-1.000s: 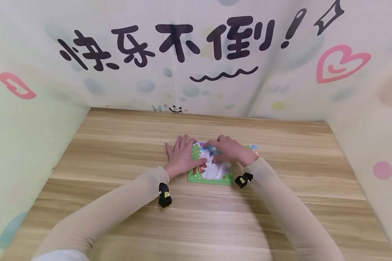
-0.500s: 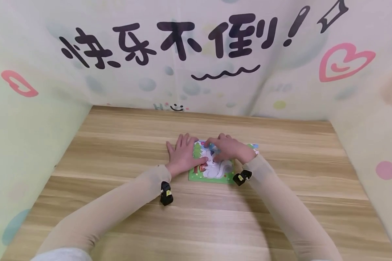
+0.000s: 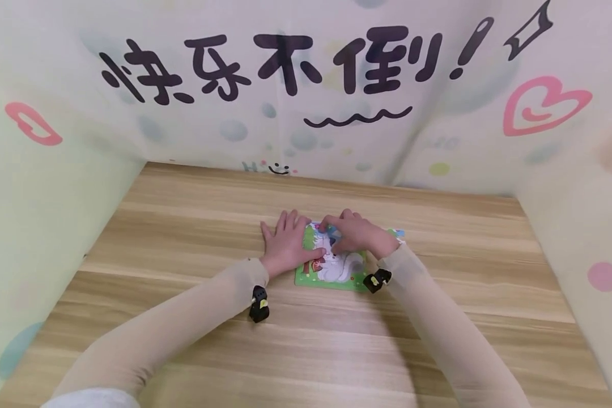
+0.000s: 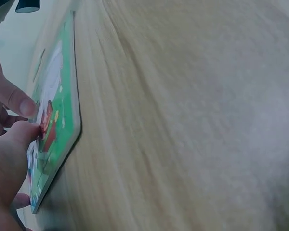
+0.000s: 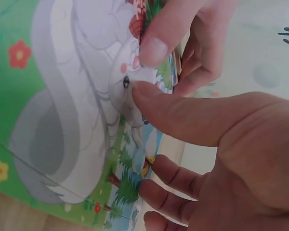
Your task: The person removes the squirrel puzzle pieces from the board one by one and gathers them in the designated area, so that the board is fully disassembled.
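A flat picture puzzle showing a white, bushy-tailed animal on green lies on the table; thin seams cross it in the right wrist view. My left hand rests over its left side with fingers spread, thumb on the picture. The right hand arches over the upper right part. In the right wrist view the right thumb touches the animal's face by the eye, and its fingertips meet the far edge, apart from the thumb. Both thumbs are close together in the left wrist view. The right hand hides some of the picture.
A small colourful piece shows just beyond the right wrist, mostly hidden. The wooden table is bounded by printed cloth walls at the back and sides. Black wrist cameras sit on both sleeves.
Both hands keep nearly the same place on the puzzle. Only the head view has shifted slightly.
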The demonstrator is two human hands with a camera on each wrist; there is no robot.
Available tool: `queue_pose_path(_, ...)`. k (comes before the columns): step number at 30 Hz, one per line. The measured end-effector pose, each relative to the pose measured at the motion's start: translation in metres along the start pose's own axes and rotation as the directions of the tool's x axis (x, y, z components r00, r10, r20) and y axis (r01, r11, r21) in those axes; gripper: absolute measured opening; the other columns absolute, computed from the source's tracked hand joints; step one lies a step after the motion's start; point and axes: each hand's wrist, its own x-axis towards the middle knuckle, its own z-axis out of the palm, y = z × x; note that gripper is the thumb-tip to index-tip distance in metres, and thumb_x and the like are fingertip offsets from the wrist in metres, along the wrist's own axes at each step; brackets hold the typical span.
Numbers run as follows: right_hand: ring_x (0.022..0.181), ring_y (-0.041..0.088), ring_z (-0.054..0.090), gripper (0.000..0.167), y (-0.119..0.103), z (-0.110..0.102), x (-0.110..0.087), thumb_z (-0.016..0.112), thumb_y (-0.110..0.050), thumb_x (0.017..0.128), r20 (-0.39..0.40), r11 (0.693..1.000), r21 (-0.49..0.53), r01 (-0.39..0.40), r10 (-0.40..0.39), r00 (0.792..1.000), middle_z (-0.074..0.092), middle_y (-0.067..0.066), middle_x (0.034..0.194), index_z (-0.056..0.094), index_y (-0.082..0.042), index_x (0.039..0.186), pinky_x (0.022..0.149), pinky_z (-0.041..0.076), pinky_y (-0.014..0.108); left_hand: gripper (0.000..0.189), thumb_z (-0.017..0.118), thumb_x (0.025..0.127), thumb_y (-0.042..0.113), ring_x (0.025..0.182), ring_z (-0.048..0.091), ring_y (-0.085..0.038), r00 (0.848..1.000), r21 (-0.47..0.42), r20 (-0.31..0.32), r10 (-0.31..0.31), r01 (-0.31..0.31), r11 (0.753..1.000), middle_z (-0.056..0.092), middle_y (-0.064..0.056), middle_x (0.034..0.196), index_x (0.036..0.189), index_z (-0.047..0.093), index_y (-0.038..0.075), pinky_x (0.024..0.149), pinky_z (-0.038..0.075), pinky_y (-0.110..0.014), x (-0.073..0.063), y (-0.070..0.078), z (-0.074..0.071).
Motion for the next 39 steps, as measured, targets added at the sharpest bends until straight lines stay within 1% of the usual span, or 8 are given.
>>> queue_pose_path(7,0.119,0.038,0.049,0.052,0.002,0.003,-0.005,0.079,-0.016,0.093,-0.039,0.998,-0.019,0.055,-0.055,0.998,0.051,0.023,0.133,0.058,-0.023,0.139,0.099,0.049,0.056,0.085,0.070,0.090,0.064,0.159,0.005,-0.044,1.000,-0.004,0.004,-0.011,0.011,1.000,0.017,-0.021,0.171,0.154,0.044,0.014,0.114,-0.006,-0.082,0.003,-0.004,0.008)
queue_pose_path(13,0.115,0.036,0.050,0.047,0.010,0.002,-0.007,0.080,-0.013,0.092,-0.111,0.990,-0.039,0.137,-0.140,0.984,0.055,0.022,0.125,0.064,-0.020,0.136,0.097,0.049,0.053,0.084,0.071,0.090,0.064,0.159,0.005,-0.044,1.000,-0.016,-0.022,0.007,-0.007,1.000,0.017,-0.021,0.171,0.153,0.045,0.014,0.114,-0.008,-0.081,0.008,-0.006,0.009)
queue_pose_path(16,0.112,0.033,0.049,0.045,0.014,0.005,-0.004,0.078,-0.011,0.093,-0.095,0.987,-0.010,0.157,-0.158,0.983,0.054,0.019,0.121,0.065,-0.019,0.135,0.095,0.049,0.048,0.085,0.071,0.090,0.064,0.159,0.005,-0.044,1.000,-0.013,-0.009,-0.001,0.001,1.000,0.017,-0.020,0.172,0.153,0.045,0.014,0.113,-0.008,-0.081,0.007,-0.007,0.010)
queue_pose_path(21,0.108,0.029,0.049,0.042,0.017,0.010,-0.002,0.075,-0.010,0.095,-0.069,0.985,-0.005,0.174,-0.174,0.982,0.055,0.016,0.118,0.066,-0.020,0.135,0.091,0.049,0.043,0.088,0.069,0.090,0.067,0.160,0.002,-0.043,0.999,0.014,0.034,-0.022,0.022,1.000,0.014,-0.019,0.173,0.156,0.043,0.015,0.113,-0.007,-0.081,0.001,-0.008,0.011)
queue_pose_path(26,0.102,0.029,0.051,0.039,0.018,0.004,-0.008,0.076,-0.008,0.095,-0.128,0.980,-0.023,0.198,-0.199,0.972,0.058,0.016,0.113,0.069,-0.017,0.132,0.088,0.049,0.044,0.086,0.067,0.092,0.066,0.159,0.005,-0.044,1.000,0.017,-0.014,0.025,-0.025,1.000,0.016,-0.022,0.172,0.156,0.043,0.014,0.114,-0.005,-0.082,0.002,-0.004,0.008)
queue_pose_path(28,0.100,0.028,0.051,0.039,0.019,0.003,-0.009,0.076,-0.008,0.095,-0.131,0.980,-0.025,0.199,-0.200,0.971,0.058,0.016,0.112,0.069,-0.016,0.133,0.087,0.049,0.044,0.086,0.067,0.092,0.066,0.159,0.005,-0.045,0.999,0.011,-0.011,0.035,-0.034,0.999,0.015,-0.023,0.172,0.156,0.043,0.014,0.114,-0.005,-0.082,0.001,-0.003,0.006)
queue_pose_path(33,0.098,0.025,0.052,0.041,0.021,0.009,-0.008,0.074,-0.014,0.098,-0.126,0.978,-0.067,0.197,-0.204,0.971,0.057,0.014,0.111,0.067,-0.018,0.137,0.086,0.050,0.039,0.088,0.065,0.093,0.066,0.159,0.004,-0.044,1.000,0.030,0.020,0.020,-0.021,0.999,0.013,-0.023,0.172,0.158,0.040,0.013,0.114,-0.005,-0.081,-0.001,-0.005,0.004)
queue_pose_path(39,0.094,0.025,0.054,0.040,0.018,0.013,-0.015,0.074,-0.018,0.098,-0.170,0.976,-0.129,0.176,-0.196,0.966,0.058,0.012,0.108,0.068,-0.017,0.138,0.081,0.052,0.039,0.089,0.065,0.093,0.067,0.159,0.003,-0.045,0.999,0.033,0.024,0.024,-0.025,0.999,0.012,-0.023,0.172,0.159,0.040,0.012,0.114,-0.006,-0.081,-0.002,-0.006,0.003)
